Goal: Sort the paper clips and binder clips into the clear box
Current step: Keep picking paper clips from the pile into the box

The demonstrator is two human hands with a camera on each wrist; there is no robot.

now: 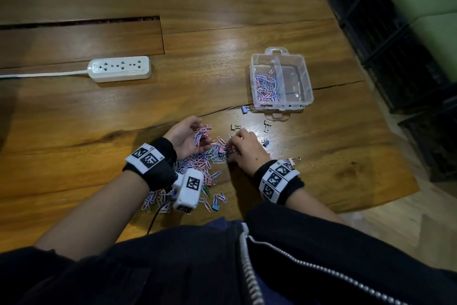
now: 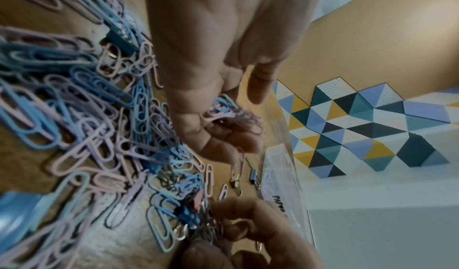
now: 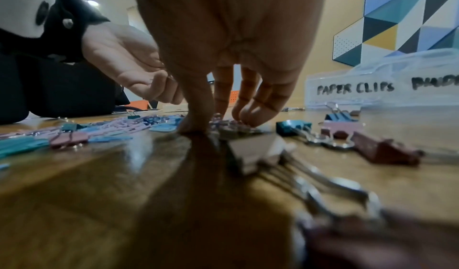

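My left hand (image 1: 197,139) lies palm up, fingers curled round a bunch of pink and blue paper clips (image 1: 203,131), also seen in its cupped palm (image 2: 231,112). My right hand (image 1: 235,142) reaches down beside it; its thumb and fingertips (image 3: 244,114) pinch a few clips off the table. A big pile of paper clips (image 1: 197,163) is spread between and under both wrists. The clear box (image 1: 306,82) stands at the far right, with paper clips in its left compartment and nothing visible in the right one. Its front (image 3: 355,86) reads "PAPER CLIPS".
Loose binder clips lie between the hands and the box: blue (image 1: 244,109), green (image 1: 235,127), white (image 1: 267,124). More lie close to my right wrist (image 3: 293,128). A white power strip (image 1: 120,68) sits at the far left. The table edge (image 1: 418,188) runs down the right.
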